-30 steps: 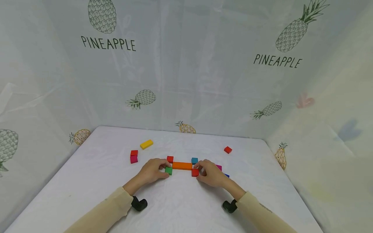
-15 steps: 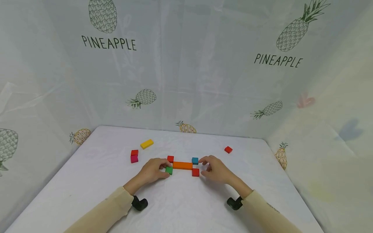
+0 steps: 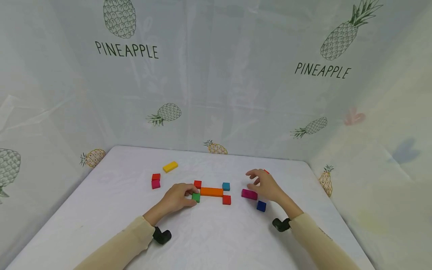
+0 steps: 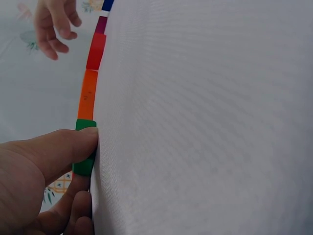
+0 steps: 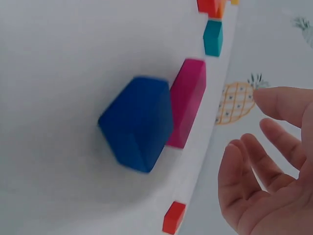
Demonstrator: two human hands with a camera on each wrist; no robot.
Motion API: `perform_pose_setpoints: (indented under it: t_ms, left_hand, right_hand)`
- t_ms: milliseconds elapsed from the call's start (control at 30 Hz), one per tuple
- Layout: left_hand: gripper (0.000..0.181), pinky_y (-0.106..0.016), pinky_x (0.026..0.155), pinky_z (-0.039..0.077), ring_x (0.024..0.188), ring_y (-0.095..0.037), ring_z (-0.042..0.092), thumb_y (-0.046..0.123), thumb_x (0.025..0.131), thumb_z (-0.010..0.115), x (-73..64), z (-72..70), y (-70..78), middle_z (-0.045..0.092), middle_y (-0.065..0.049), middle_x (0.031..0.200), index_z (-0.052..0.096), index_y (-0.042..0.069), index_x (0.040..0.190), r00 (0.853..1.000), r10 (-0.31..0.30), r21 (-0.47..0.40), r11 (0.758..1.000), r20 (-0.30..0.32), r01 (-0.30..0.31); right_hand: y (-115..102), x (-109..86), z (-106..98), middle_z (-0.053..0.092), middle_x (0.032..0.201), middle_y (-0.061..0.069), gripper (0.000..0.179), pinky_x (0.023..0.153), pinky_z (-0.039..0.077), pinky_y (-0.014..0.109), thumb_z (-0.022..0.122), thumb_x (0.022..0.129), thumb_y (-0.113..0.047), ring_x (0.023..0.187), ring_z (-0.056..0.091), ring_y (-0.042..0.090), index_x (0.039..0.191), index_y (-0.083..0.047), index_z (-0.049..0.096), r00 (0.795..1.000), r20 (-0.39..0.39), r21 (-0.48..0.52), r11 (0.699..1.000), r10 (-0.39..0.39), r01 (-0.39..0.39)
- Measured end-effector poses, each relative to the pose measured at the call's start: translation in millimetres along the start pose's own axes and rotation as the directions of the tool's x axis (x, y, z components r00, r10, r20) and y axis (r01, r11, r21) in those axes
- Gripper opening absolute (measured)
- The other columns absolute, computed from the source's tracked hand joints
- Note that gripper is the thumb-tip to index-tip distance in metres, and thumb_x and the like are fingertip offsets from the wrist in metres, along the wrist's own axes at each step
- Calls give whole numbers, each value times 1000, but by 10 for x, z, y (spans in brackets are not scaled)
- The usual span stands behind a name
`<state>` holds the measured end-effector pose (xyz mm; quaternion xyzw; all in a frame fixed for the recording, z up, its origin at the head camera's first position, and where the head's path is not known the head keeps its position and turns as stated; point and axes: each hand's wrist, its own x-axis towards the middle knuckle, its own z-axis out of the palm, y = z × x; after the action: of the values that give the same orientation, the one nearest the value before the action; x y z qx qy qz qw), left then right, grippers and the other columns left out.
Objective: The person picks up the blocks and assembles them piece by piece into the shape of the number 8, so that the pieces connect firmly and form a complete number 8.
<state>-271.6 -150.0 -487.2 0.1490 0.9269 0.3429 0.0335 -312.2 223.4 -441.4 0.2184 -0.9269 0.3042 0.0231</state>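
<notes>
My left hand [image 3: 177, 197] pinches a small green cube [image 3: 195, 197] between thumb and fingers; the left wrist view shows the thumb on the green cube [image 4: 85, 166]. An orange bar [image 3: 211, 192] lies just right of it, with a red cube [image 3: 197, 184] behind its left end. At the bar's right end are a blue-teal cube [image 3: 226, 186] and a red cube [image 3: 227, 200]. My right hand [image 3: 266, 184], holding nothing, hovers over the far side of a magenta bar [image 3: 249, 194], fingers loosely bent. A dark blue cube [image 3: 261, 206] lies in front of that bar.
On the left are a yellow bar [image 3: 170, 167], a red cube [image 3: 156, 176] and a magenta cube [image 3: 155, 184]. A red cube [image 3: 266, 171] is partly hidden behind my right hand. A pineapple-print curtain [image 3: 216, 75] stands behind the white table [image 3: 202, 240].
My right hand has left the red cube at the orange bar's right end and moved right and back, uncovering the magenta bar and dark blue cube. My left hand stays on the green cube.
</notes>
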Motion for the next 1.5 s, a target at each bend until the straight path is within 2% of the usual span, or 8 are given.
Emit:
perform_pose_setpoints:
  t_ms: [133,300,467,733,900,1167,1500]
  left_hand:
    - [27,-35,86,52,96,-16,56,21,87,89,12,11,-10,66,8,99,76,28,110,1000,-5,3,1000,1,5]
    - [27,-35,86,51,96,-16,56,21,88,89,27,28,-27,65,9,99,76,28,110,1000,-9,-2,1000,1,9]
    - [27,-36,86,51,96,-16,56,21,88,88,27,28,-30,65,8,98,76,29,110,1000,-2,-3,1000,1,2]
    - [26,-35,84,51,95,-17,55,21,88,88,31,23,-17,64,8,97,76,27,110,1000,0,-12,1000,2,0]
    - [26,-35,84,50,94,-17,55,21,88,88,31,21,-16,64,8,97,76,27,110,1000,-3,-10,1000,2,3]
    - [27,-35,84,50,95,-17,55,21,87,89,36,30,-22,64,8,98,76,28,111,1000,-14,2,1000,1,14]
    - [27,-34,84,51,95,-17,55,21,88,88,31,26,-10,64,8,98,77,27,111,1000,-14,-1,1000,4,14]
  right_hand:
    - [156,56,-52,66,122,21,43,88,59,46,77,97,-11,105,65,33,136,-1,63,999,-36,-24,1000,9,-10]
    - [382,123,-93,65,119,22,42,87,54,45,76,97,-11,104,60,35,135,0,64,995,-100,-51,998,23,-28]
    - [574,184,-113,63,124,23,43,88,56,47,75,97,-12,107,60,38,137,0,63,987,-145,-45,996,71,-78]
    - [852,257,-107,58,133,28,50,100,55,58,77,98,-15,118,58,45,142,2,58,974,-165,-31,986,158,-165]
    - [993,280,-106,59,134,28,55,103,53,58,76,99,-19,120,59,45,146,1,55,971,-138,-15,980,194,-198]
    - [1053,291,-133,62,133,26,56,105,52,58,75,99,-21,123,58,44,146,2,54,963,-76,24,966,257,-256]
    - [971,298,-125,64,124,25,48,100,55,53,75,99,-18,115,59,41,138,3,59,941,-77,-11,943,330,-332]
